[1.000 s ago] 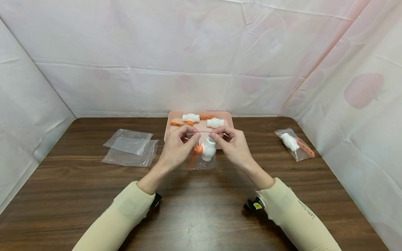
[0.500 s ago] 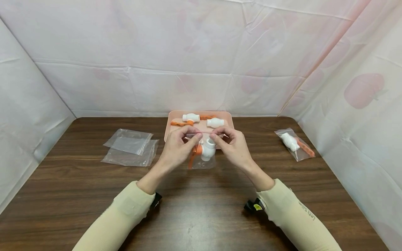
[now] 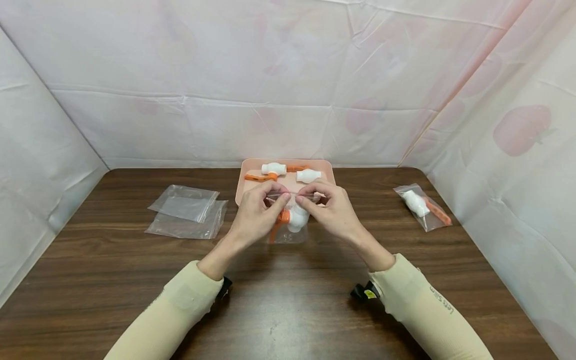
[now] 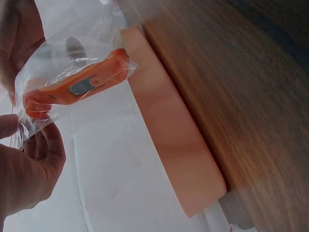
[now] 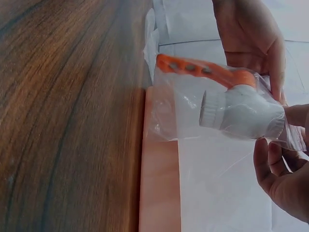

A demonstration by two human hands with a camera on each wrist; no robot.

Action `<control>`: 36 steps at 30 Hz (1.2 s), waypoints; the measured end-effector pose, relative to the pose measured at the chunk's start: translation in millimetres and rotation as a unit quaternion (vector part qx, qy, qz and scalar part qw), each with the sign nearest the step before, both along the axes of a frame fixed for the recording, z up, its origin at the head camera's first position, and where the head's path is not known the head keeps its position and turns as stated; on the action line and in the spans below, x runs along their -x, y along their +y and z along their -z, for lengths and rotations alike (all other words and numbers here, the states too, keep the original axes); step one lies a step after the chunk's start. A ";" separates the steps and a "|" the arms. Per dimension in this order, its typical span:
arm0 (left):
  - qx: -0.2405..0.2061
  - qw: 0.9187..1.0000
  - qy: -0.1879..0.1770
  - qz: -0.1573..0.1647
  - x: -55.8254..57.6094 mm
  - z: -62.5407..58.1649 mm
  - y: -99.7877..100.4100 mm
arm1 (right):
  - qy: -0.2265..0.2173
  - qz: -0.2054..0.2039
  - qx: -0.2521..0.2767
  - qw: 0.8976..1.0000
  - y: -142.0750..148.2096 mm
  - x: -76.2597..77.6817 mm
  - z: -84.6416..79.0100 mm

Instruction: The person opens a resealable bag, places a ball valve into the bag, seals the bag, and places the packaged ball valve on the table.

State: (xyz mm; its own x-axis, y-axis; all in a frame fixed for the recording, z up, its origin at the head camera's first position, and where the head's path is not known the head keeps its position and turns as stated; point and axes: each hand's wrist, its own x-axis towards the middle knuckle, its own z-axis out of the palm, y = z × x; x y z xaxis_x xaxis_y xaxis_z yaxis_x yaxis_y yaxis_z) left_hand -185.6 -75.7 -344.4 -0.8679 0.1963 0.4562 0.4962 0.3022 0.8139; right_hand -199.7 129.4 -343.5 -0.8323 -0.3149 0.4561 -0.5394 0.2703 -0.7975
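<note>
Between both hands hangs a clear zip bag point(image 5: 164, 118) with a white ball valve point(image 5: 246, 113) inside. The valve's orange handle point(image 4: 79, 87) slants through the plastic in the left wrist view. My left hand point(image 3: 257, 212) pinches the bag's top edge between thumb and forefinger. My right hand point(image 3: 332, 210) pinches the same edge a short way to the right, the two thumbs close together. In the head view the fingers cover part of the bag's mouth.
A pink tray point(image 3: 288, 162) behind the hands bears more white valves point(image 3: 273, 169) with orange handles. Flat clear bags point(image 3: 184, 212) lie at left; a bagged valve point(image 3: 416, 203) lies at right. White sheeting point(image 3: 225, 130) walls the table's back and sides.
The right hand's fingertips have slid left along the bag's top edge toward the left thumb. The bag's top edge has dipped slightly, while both hands keep their pinch.
</note>
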 end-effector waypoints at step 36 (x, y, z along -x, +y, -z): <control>0.071 0.996 0.043 0.024 -1.6 0.7 -1.9 | 0.074 0.008 -0.062 0.995 3.8 -1.6 -3.8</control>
State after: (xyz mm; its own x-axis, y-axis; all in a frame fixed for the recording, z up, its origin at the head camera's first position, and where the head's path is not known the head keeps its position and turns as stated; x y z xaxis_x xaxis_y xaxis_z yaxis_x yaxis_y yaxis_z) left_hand -184.0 -77.6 -345.1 -0.8150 0.3053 0.4924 0.5787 0.3856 0.7186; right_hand -198.1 133.2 -339.7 -0.7637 -0.3641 0.5331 -0.6440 0.3716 -0.6688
